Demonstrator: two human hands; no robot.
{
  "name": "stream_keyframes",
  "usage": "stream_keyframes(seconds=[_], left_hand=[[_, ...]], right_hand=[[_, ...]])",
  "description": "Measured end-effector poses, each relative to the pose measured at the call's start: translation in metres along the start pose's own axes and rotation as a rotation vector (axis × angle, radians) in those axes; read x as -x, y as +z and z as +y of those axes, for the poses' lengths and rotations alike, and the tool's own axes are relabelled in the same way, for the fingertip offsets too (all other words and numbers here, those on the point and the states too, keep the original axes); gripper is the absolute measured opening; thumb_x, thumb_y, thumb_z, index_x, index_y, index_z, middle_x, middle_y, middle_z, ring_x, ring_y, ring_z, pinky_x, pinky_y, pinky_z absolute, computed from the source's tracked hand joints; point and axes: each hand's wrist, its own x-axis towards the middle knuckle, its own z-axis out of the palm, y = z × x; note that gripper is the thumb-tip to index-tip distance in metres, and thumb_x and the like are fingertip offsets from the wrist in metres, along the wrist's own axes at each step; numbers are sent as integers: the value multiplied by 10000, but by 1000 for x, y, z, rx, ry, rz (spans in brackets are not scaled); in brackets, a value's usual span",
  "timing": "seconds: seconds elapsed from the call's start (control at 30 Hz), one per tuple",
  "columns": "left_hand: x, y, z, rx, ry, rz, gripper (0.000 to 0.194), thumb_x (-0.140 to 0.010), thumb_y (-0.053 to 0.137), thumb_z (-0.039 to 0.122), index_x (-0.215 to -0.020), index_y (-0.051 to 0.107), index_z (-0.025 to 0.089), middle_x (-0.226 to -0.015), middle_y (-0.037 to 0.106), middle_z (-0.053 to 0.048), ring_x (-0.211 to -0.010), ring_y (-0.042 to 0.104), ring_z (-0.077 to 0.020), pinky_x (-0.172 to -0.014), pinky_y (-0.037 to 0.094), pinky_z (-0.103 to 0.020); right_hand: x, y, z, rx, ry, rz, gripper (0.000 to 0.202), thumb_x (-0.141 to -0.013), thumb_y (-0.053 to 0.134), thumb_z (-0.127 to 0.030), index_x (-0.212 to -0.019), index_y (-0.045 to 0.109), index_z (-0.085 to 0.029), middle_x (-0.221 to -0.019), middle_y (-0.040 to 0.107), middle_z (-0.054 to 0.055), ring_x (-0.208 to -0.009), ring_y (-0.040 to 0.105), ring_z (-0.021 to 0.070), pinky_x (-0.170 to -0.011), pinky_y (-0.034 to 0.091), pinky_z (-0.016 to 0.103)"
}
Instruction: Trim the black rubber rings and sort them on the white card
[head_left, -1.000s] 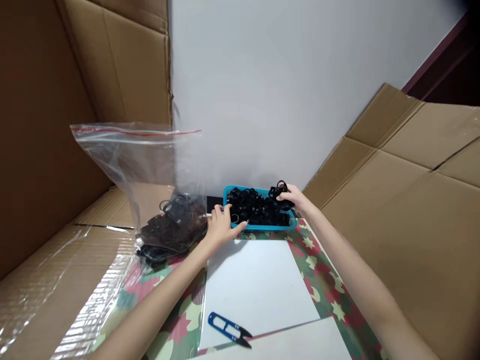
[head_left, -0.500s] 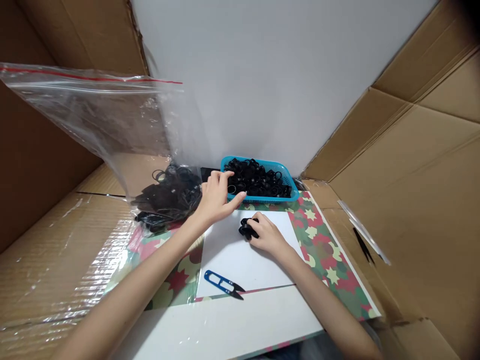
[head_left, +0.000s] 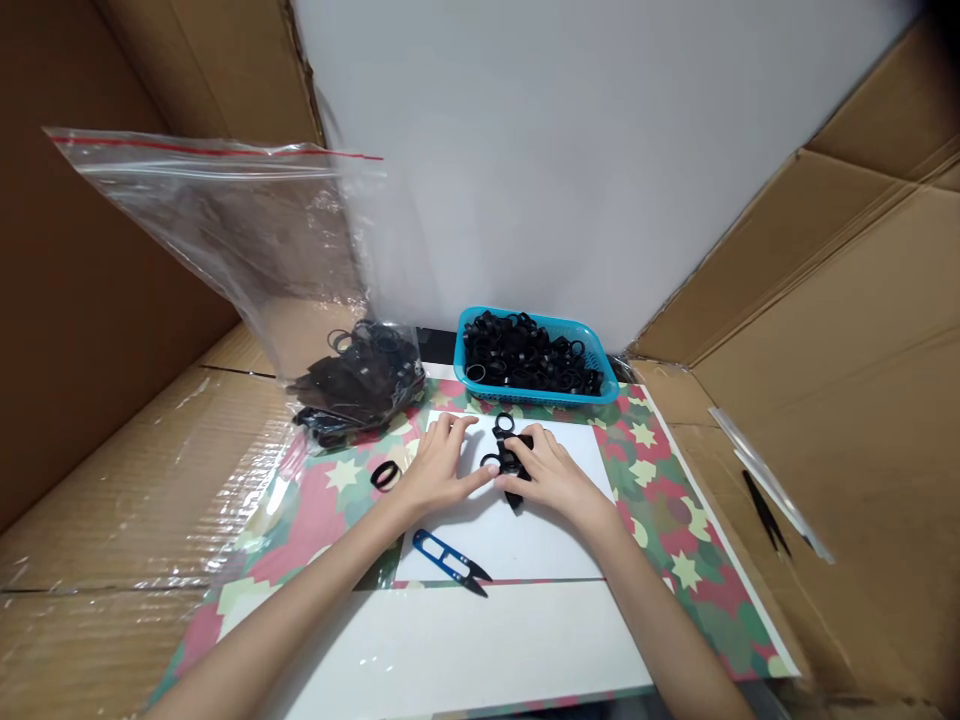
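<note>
On the white sheet of paper (head_left: 495, 550) lies a small cluster of black rings (head_left: 505, 424), spread out beneath my fingers. My right hand (head_left: 555, 472) is curled over the cluster from the right, its fingers closed on some of the rings and partly hiding them. To the left, my left hand (head_left: 441, 466) has thumb and fingers apart; its thumb tip is beside a ring at the cluster's edge. A lone black band (head_left: 385, 475) rests on the camouflage-patterned mat, left of my left hand. Blue thread snips (head_left: 450, 562) lie on the paper below my hands.
A blue basket (head_left: 540, 396) full of black rings stands behind the paper. At left is an upright clear zip bag (head_left: 247, 220) with black pieces at its bottom. Black tweezers (head_left: 765, 512) lie on the cardboard at right. Cardboard walls and a white panel surround the table.
My left hand has come down from the basket's front edge to the paper beside my right hand. The rings bunched in my right hand are now spread on the paper. The lone band has come into sight.
</note>
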Motion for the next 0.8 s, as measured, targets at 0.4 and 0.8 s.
stream_keyframes(seconds=[0.4, 0.8], left_hand=[[31, -43, -16, -230, -71, 127, 457, -856, 445, 476, -1235, 444, 222, -1077, 489, -84, -986, 478, -274, -825, 361, -401], [80, -56, -44, -235, -151, -41, 311, -808, 481, 393, -1059, 542, 220, -965, 551, -28, -876, 532, -207, -779, 386, -320]], right_hand=[[4, 10, 10, -28, 87, 102, 300, -895, 406, -468, -1093, 532, -282, -1088, 442, 97, -1005, 468, 257, -751, 498, 391], [11, 3, 29, -47, 184, 154, 298, -897, 373, -499, -964, 575, -291, -997, 477, 56, -917, 434, 234, -814, 424, 409]])
